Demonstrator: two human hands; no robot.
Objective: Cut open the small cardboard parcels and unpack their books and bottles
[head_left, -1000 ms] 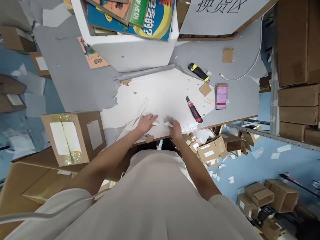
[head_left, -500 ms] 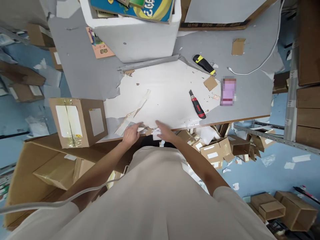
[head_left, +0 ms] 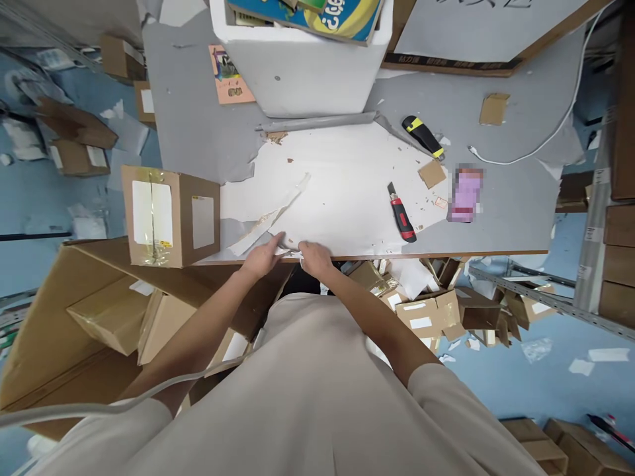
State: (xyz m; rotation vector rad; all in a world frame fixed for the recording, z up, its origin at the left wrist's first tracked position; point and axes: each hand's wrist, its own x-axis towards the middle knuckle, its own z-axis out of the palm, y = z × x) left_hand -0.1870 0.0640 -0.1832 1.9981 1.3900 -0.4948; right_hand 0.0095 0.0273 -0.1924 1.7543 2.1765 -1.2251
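Observation:
At the table's front edge my left hand [head_left: 262,258] has its fingers closed about a small crumpled scrap of white paper [head_left: 294,254]. Just to its right, my right hand [head_left: 316,259] pinches the same scrap or one touching it; the fingers partly hide it. A torn strip of clear packing tape [head_left: 270,217] lies on the white surface [head_left: 342,172] beyond my left hand. Farther right rests a red and black utility knife [head_left: 401,215] with its blade out. A black and yellow utility knife [head_left: 421,135] lies behind it.
A taped cardboard box [head_left: 171,215] stands at the table's left edge. At the back are a white foam box [head_left: 317,79] of books and a pink booklet [head_left: 233,79]. A blurred purple item [head_left: 465,195] and a white cable [head_left: 520,158] lie right. Cardboard boxes [head_left: 429,307] litter the floor.
My right hand has drawn closer to my left and its fingers have closed more over the paper. The view has shifted, so the table's things appear farther right.

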